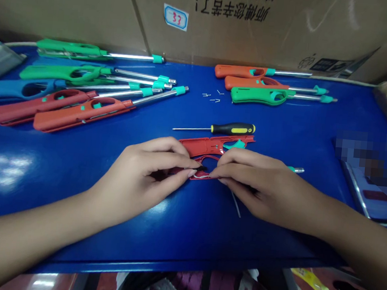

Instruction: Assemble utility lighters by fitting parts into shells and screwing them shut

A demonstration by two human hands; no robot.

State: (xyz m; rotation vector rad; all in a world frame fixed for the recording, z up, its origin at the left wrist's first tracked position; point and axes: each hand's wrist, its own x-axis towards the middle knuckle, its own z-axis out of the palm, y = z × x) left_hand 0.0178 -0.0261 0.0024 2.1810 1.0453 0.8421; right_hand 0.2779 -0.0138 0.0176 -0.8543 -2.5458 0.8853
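Between the thumb and fingertips of my left hand [145, 174] is a small black part [201, 168], just over an opened red lighter shell [217, 159] of the long-necked kind. My right hand [264, 187] is closed at the shell's right side; its fingertips are pressed together, and what they pinch is hidden. A white wire [201, 177] runs along the shell towards them. Below the right fingers a thin pale tube [236, 205] sticks out. Behind lies the other red shell half [198, 146] with a teal trigger [236, 144]. A metal tip [298, 170] shows past my right hand.
A black-and-yellow screwdriver [233, 129] lies behind the shells, with several small screws [213, 95] beyond it. Long lighters in green [67, 73], blue and red lie at left; orange [240, 72] and green ones at right. A cardboard box [89, 14] stands along the back.
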